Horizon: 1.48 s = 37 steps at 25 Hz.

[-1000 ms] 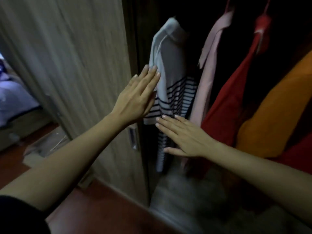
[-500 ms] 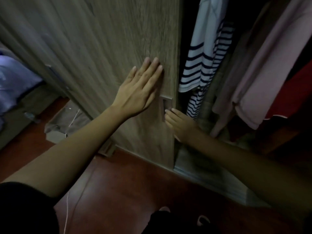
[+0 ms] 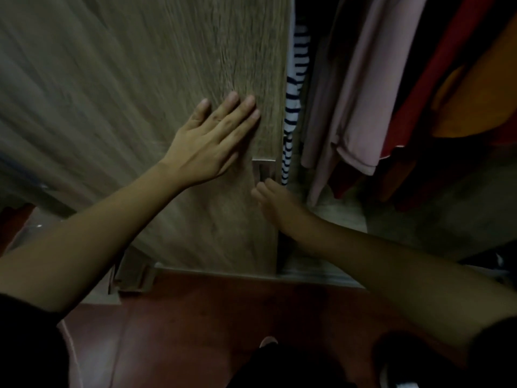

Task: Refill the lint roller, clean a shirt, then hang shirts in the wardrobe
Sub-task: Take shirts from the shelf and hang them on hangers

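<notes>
I have my left hand (image 3: 208, 141) spread flat on the face of the wardrobe door (image 3: 173, 79), palm down, fingers wide and closed around nothing — I read that as a plain push, the open palm spreading the load so the wood-grain panel slides sideways toward the clothes without twisting. My right hand (image 3: 275, 200) sits lower, at the door's leading edge, fingertips just at the recessed metal handle (image 3: 263, 170); the fingers look loosely curled, but it is dim and blurred there, so I cannot tell whether they are hooked into the recess or only touching it. A hand at the handle, I judge, is there to steer and check the panel. The shirts hang inside the wardrobe to the right of the door edge: the striped shirt (image 3: 293, 88) is nearest, only a narrow strip of it showing in the gap just beside the edge, then the pink shirt (image 3: 361, 102), then a red garment (image 3: 436, 79) and an orange one (image 3: 475, 99) further right. Each hangs with its long axis vertical, hems pointing down toward the wardrobe floor; the hangers and rail are out of frame above. Since the shirts are already up, I take this as the closing stage of the task. The striped cloth lies so close to the door edge that it could get pinched — and my right fingers are in that same gap. Below, the red floor (image 3: 195, 317) is bare where I stand.
</notes>
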Tool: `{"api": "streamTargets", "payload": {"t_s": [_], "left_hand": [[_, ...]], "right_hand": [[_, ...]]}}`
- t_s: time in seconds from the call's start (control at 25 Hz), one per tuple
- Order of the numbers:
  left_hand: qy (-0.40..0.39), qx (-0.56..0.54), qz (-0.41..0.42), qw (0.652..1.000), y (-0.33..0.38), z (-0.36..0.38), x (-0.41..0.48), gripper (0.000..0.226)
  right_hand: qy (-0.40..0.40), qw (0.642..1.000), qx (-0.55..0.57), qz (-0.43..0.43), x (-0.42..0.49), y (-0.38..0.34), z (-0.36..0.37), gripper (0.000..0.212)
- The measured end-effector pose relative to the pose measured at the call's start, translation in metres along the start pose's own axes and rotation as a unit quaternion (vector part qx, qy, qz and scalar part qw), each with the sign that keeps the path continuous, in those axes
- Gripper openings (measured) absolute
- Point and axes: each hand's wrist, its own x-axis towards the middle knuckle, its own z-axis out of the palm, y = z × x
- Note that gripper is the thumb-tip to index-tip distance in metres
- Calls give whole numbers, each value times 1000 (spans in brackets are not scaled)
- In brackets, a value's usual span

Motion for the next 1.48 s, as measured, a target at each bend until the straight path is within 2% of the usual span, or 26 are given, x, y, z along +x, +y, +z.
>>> {"api": "streamTargets", "payload": {"t_s": [0.04, 0.12, 0.16, 0.2, 0.28, 0.32, 0.36, 0.52, 0.72, 1.0, 1.48], "left_hand": [[7, -4, 10, 1000, 7, 2, 9, 67], [22, -4, 32, 999, 20, 4, 31, 69], [34, -3, 41, 999, 28, 6, 42, 69], [46, -4, 50, 998, 39, 7, 54, 68], [64, -11, 64, 996, 60, 6, 78, 66], [74, -17, 72, 994, 73, 6, 92, 64], [82, -23, 79, 993, 85, 5, 107, 63], [113, -34, 101, 988, 134, 2, 163, 57], [122, -35, 105, 986, 191, -4, 223, 55], [103, 13, 97, 990, 254, -9, 281, 64], [82, 17, 99, 992, 306, -25, 334, 65]], "right_hand": [[5, 997, -66, 34, -16, 4, -1, 45], [17, 989, -141, 32, -35, 18, -2, 41], [-43, 989, -137, 29, -45, 23, 5, 32], [-67, 987, -142, 30, -57, 33, 1, 24], [-133, 983, -124, 38, -84, 51, -5, 44], [-110, 984, -134, 28, -98, 60, -3, 53], [-123, 981, -149, 34, -116, 71, 4, 58], [-157, 956, -241, 63, -177, 107, 10, 63], [-239, 931, -264, 77, -228, 148, 19, 63], [-314, 915, -222, 121, -285, 190, 28, 58], [-318, 906, -189, 206, -333, 224, 54, 57]]}}
